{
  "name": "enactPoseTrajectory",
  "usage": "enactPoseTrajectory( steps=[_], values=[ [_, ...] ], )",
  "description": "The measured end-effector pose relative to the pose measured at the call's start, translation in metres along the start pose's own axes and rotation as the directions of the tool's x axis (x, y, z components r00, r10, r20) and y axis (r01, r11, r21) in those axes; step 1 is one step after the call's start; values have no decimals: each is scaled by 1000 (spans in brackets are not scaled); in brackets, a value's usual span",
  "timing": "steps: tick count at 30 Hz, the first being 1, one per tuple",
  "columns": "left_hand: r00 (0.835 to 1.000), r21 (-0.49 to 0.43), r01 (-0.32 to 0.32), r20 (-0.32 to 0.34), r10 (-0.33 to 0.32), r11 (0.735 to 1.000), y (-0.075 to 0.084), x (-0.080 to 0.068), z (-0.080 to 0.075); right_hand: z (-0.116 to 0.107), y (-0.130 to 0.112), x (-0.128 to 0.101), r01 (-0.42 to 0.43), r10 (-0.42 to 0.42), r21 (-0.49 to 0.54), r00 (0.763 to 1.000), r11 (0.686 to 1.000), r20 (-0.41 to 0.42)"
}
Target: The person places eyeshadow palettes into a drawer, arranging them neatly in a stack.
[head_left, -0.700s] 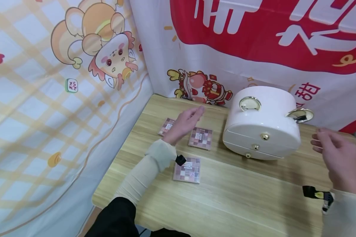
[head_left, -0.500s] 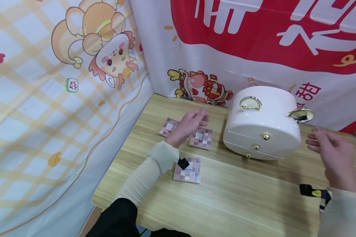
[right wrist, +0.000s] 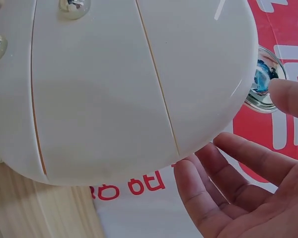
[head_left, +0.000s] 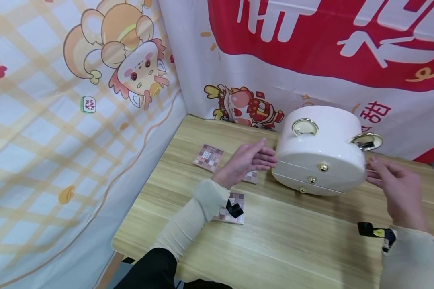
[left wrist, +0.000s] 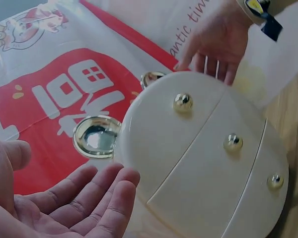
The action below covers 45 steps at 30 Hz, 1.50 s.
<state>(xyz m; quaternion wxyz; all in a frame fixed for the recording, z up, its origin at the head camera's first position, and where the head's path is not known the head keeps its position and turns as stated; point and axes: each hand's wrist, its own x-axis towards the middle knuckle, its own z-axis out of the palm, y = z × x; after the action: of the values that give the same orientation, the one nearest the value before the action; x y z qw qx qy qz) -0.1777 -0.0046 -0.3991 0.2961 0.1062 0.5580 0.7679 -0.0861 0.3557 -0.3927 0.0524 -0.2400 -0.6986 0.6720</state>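
A white rounded storage box (head_left: 318,140) with gold knobs, drawers and two gold ear-like rings stands at the back right of the table. My left hand (head_left: 247,162) is at its left side, palm toward it, fingers extended with the tips right at the wall. On the other side my right hand (head_left: 398,188) has its fingertips at the box's right edge, fingers slightly bent. In the right wrist view those fingers (right wrist: 188,183) overlap the lower edge of the box (right wrist: 99,99). Neither hand grips anything.
Checkered square palettes lie to the left: one at the back (head_left: 207,157), another (head_left: 252,177) partly behind my left hand, a third (head_left: 235,216) partly under the wrist camera. Printed cloth (head_left: 238,60) hangs behind the wooden table (head_left: 293,241).
My left hand has moved right, from above the palettes to the box's left side. My right hand has moved left up to the box. The box has stayed put.
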Motion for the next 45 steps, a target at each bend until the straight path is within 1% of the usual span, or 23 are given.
enactPoseTrajectory(
  steps=[4,7,10,12,15,20,24,30,36,40,43,45],
  values=[
    [999,-82,41,20,-39,996,-6,2,13,-2,0,0,5,-6,7,999,1000,42],
    [997,-145,70,50,-64,987,-11,5,23,-2,0,0,12,-10,-48,999,999,44],
    [994,-182,92,80,-79,979,-16,8,34,-1,1,1,9,-6,-99,1000,995,30],
    [992,-205,111,86,-95,972,-20,10,40,0,1,1,7,-4,-115,1000,993,28],
    [988,-242,146,92,-127,959,-26,13,49,1,1,0,12,-8,-125,999,992,31],
    [980,-303,191,111,-165,934,-35,20,64,1,0,0,17,-13,-174,1000,985,28],
    [973,-339,231,106,-207,912,-42,26,74,2,-1,0,15,-10,-187,1000,982,26],
    [960,-376,278,94,-262,884,-52,33,84,4,0,1,26,-22,-159,1000,987,22],
    [951,-400,307,93,-294,864,-58,39,94,4,1,2,36,-33,-201,999,979,22],
    [944,-425,325,96,-316,845,-60,43,99,3,1,2,29,-26,-221,999,975,19],
    [944,-438,324,92,-317,838,-61,46,103,2,1,2,28,-26,-212,1000,977,14],
    [944,-450,322,86,-318,833,-62,48,105,1,1,2,32,-30,-187,999,982,14]
  ],
)
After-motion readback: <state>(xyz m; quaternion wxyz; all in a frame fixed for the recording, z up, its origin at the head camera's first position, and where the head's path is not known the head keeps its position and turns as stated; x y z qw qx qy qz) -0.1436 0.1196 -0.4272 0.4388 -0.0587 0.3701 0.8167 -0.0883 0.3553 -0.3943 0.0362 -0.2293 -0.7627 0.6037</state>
